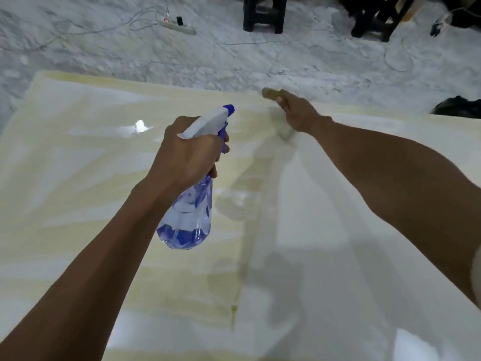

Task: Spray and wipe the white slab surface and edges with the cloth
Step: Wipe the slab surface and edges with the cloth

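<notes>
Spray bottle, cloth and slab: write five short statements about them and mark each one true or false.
1. The left hand grips the spray bottle by its neck. True.
2. The spray bottle stands on the slab. False: it is held in the air above it.
3. The right hand holds the cloth near the slab's far edge. True.
4. The bottle's nozzle and trigger are red. False: they are blue, on a white head.
5. The bottle is full to the top. False: only the lower part holds liquid.
</notes>
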